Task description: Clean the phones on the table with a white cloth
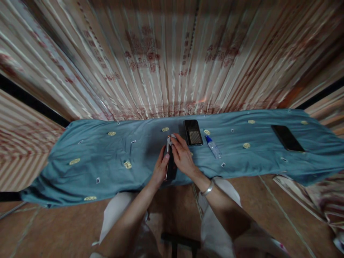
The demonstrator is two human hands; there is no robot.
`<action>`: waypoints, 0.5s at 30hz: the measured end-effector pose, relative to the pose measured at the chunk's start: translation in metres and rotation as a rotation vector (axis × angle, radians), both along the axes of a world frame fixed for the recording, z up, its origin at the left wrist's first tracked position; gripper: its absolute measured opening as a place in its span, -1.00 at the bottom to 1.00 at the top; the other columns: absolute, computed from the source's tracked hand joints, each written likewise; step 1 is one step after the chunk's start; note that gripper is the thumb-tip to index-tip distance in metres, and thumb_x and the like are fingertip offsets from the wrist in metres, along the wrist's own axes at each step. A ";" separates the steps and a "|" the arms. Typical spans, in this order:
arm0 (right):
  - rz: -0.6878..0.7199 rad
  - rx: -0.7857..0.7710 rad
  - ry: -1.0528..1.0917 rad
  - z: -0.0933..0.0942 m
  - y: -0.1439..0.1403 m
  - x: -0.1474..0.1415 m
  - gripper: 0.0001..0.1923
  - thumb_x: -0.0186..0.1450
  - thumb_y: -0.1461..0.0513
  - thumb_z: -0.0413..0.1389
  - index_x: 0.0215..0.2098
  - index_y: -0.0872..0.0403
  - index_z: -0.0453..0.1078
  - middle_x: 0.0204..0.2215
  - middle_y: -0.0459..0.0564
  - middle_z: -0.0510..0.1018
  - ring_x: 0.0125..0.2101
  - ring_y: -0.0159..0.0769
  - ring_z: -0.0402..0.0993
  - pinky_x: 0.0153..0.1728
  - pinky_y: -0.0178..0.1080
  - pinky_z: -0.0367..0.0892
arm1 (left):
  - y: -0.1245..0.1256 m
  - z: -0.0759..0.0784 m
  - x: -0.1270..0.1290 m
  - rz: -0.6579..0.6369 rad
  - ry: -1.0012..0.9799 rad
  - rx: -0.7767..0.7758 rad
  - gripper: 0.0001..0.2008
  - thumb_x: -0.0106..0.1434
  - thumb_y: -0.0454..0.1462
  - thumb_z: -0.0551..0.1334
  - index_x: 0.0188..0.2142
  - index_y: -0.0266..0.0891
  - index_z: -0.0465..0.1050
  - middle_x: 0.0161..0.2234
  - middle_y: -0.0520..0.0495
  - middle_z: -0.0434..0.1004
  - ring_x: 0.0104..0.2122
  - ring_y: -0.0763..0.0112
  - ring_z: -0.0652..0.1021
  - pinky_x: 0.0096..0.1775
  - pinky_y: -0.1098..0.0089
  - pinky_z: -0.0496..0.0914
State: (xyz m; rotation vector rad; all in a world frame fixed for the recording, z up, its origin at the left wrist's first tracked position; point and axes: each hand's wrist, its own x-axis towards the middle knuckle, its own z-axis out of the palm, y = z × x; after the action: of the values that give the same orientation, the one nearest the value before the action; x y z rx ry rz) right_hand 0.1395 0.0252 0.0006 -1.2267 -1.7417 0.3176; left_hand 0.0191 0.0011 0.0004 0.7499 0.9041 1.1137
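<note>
Left of the spray bottle [214,148]: phone [171,169], our left hand [160,168] gripping; pale wad [172,136], our right hand [182,153] pinching, pressure best light.

Seemingly a home; floral, pleated curtains [166,86] hang behind a cloth-draped bench [258,157]; the floor [255,200] looks tiled.

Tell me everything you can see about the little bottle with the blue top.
The bottle is small and slim, with a see-through body that looks like plastic and a blue top. It lies on its side on the patterned blue-green cloth, slanted, its top pointing away from the person and a little to the left. It rests just right of a dark phone-like device, apart from it. Neither hand touches it. Whether it holds liquid, I can't tell.
</note>
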 end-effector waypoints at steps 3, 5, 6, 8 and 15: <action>0.039 0.060 -0.056 0.000 -0.002 0.001 -0.49 0.38 0.32 -0.17 0.29 0.02 0.11 0.26 0.12 0.20 0.27 -0.17 0.09 0.26 0.03 0.13 | 0.002 0.000 -0.003 0.012 0.037 -0.015 -0.16 0.08 -0.02 0.35 0.28 -0.18 0.11 0.17 -0.16 0.38 0.15 0.10 0.39 0.05 0.23 0.39; 0.077 0.074 -0.082 0.000 -0.005 -0.002 -0.45 0.37 0.36 -0.19 0.32 0.03 0.06 0.28 0.13 0.19 0.29 -0.18 0.06 0.26 0.03 0.13 | 0.004 0.001 -0.006 0.033 0.053 -0.009 -0.18 0.08 -0.03 0.35 0.27 -0.19 0.13 0.17 -0.15 0.38 0.17 0.12 0.36 0.08 0.25 0.36; 0.099 0.072 -0.092 -0.001 -0.007 -0.004 -0.44 0.36 0.37 -0.20 0.32 0.03 0.04 0.28 0.12 0.19 0.29 -0.18 0.05 0.27 0.04 0.13 | 0.005 0.001 -0.007 0.047 0.059 0.007 -0.21 0.08 -0.03 0.34 0.26 -0.19 0.16 0.18 -0.15 0.36 0.19 0.14 0.33 0.11 0.26 0.33; 0.147 0.069 -0.112 -0.002 -0.012 -0.009 -0.42 0.35 0.39 -0.19 0.33 0.03 0.04 0.27 0.10 0.20 0.30 -0.19 0.05 0.27 0.04 0.14 | 0.008 0.001 -0.010 0.076 0.075 0.054 -0.30 0.12 -0.04 0.31 0.22 -0.19 0.22 0.21 -0.14 0.32 0.23 0.18 0.29 0.17 0.28 0.25; 0.247 0.125 -0.223 0.000 -0.021 -0.010 -0.43 0.34 0.43 -0.19 0.30 0.13 0.10 0.27 0.15 0.23 0.31 -0.19 0.01 0.29 0.03 0.13 | 0.012 -0.008 -0.019 0.123 0.142 0.095 -0.31 0.14 -0.08 0.31 0.23 -0.19 0.22 0.20 -0.17 0.33 0.22 0.16 0.30 0.15 0.26 0.28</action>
State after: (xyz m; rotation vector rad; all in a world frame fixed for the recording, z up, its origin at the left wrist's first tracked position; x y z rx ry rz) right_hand 0.1296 0.0042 0.0004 -0.9877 -2.0795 0.2170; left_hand 0.0002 0.0131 -0.0072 0.8696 1.0334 1.2302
